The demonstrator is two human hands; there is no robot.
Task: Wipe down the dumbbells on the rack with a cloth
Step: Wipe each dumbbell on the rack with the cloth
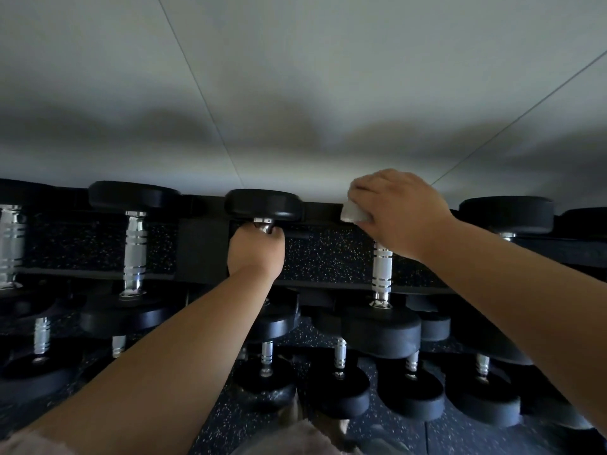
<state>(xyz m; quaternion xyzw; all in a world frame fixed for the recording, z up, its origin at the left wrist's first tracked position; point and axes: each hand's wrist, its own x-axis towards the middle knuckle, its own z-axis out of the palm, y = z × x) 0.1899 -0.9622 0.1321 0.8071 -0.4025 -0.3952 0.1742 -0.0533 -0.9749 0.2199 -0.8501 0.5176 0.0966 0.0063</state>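
I judge I'm partway through: my right hand (397,211) pinches the small pale grey cloth (353,214) against the far end of a black rubber-headed, chrome-handled dumbbell (382,267) on the top tier. My left hand (256,249) is curled tight round the handle of the similar neighbouring dumbbell (262,203), and nothing shows which weights are wiped. The black metal rack (202,244) holds one row of dumbbells up here and more lower dumbbells (410,395) in a row beneath, so plenty probably remains
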